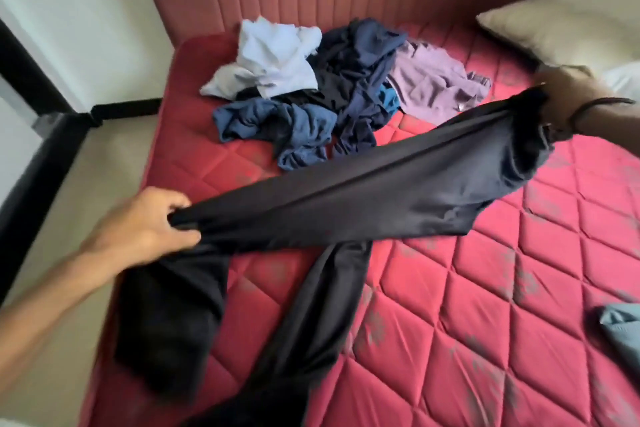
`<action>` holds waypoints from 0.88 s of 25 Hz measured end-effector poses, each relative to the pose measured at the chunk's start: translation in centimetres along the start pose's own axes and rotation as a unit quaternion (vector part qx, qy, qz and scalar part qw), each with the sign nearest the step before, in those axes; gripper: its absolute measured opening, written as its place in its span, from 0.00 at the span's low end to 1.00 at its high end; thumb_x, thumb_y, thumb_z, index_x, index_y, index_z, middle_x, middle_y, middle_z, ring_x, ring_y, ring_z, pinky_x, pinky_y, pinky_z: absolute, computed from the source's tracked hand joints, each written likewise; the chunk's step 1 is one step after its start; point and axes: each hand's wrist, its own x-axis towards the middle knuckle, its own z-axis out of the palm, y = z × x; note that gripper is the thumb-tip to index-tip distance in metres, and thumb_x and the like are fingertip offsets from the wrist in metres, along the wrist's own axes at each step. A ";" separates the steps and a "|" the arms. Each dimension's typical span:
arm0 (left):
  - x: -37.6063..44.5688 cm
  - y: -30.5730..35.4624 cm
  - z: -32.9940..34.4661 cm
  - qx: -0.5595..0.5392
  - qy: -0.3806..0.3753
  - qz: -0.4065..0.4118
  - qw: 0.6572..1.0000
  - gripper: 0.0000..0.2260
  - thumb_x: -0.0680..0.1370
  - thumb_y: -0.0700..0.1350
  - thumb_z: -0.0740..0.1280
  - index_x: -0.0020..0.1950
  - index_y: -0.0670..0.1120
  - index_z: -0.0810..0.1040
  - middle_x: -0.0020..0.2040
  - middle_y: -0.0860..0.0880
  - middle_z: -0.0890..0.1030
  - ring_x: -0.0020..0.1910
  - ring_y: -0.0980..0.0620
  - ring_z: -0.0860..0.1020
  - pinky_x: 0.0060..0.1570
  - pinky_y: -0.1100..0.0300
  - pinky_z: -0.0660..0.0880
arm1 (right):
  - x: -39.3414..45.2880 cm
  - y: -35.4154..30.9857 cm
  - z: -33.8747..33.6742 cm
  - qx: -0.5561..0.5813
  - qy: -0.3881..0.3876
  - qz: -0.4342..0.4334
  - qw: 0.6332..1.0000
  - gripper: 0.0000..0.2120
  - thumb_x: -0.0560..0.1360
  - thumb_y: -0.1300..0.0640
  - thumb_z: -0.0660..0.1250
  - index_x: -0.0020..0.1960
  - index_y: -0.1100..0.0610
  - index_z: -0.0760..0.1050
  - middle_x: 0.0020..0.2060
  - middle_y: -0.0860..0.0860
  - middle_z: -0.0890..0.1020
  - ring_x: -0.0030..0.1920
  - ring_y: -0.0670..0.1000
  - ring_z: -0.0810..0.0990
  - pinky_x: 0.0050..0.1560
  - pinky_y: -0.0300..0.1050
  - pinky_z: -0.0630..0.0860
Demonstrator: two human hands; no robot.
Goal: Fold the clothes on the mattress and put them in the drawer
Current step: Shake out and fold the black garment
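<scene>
Above the red mattress [485, 288], your two hands stretch one black trousers [363, 198]: left hand [145, 225] and right hand [568, 100] each grasp an end. One clothes pile [329, 87] lies behind.

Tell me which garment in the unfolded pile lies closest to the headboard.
The pale blue-white garment, at the pile's far left corner. The navy, lilac and mid-blue pieces all lie nearer the camera or further right.
</scene>
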 end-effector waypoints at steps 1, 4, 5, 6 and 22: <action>0.5 0.7 -2.3 0.026 0.055 0.011 0.998 0.14 0.59 0.58 0.75 0.41 0.54 0.82 0.33 0.52 0.82 0.35 0.48 0.82 0.36 0.55 0.77 | -0.1 0.1 -2.3 0.025 0.013 0.027 0.999 0.14 0.64 0.51 0.67 0.47 0.54 0.71 0.42 0.64 0.78 0.47 0.68 0.81 0.50 0.56 0.77; 1.8 2.0 -8.8 0.168 0.027 -0.022 0.985 0.12 0.65 0.50 0.82 0.41 0.51 0.82 0.36 0.50 0.83 0.39 0.47 0.82 0.35 0.59 0.74 | -2.5 -2.7 -10.9 0.086 0.035 0.080 0.992 0.18 0.64 0.66 0.79 0.46 0.53 0.74 0.41 0.63 0.81 0.45 0.65 0.81 0.47 0.56 0.77; 1.9 2.3 -9.9 0.189 -0.055 -0.041 0.980 0.15 0.64 0.54 0.84 0.41 0.49 0.82 0.37 0.50 0.84 0.39 0.49 0.82 0.37 0.59 0.75 | -2.9 -3.3 -13.1 0.092 0.043 0.066 0.993 0.17 0.64 0.66 0.79 0.45 0.53 0.76 0.41 0.63 0.82 0.43 0.64 0.81 0.46 0.56 0.79; 2.0 2.1 -10.1 0.208 -0.152 -0.059 0.965 0.18 0.63 0.57 0.84 0.41 0.48 0.82 0.38 0.51 0.84 0.38 0.52 0.82 0.38 0.60 0.75 | -3.2 -3.8 -14.9 0.087 0.052 0.034 0.994 0.15 0.65 0.66 0.77 0.46 0.54 0.77 0.40 0.63 0.82 0.42 0.63 0.81 0.45 0.57 0.80; -3.1 34.4 -11.3 -0.156 0.098 0.329 0.926 0.25 0.66 0.58 0.81 0.60 0.52 0.82 0.52 0.56 0.85 0.53 0.57 0.83 0.57 0.61 0.78 | -15.8 -17.2 -33.8 0.089 0.032 -0.273 0.957 0.08 0.64 0.49 0.71 0.42 0.49 0.79 0.36 0.48 0.82 0.39 0.51 0.79 0.39 0.52 0.78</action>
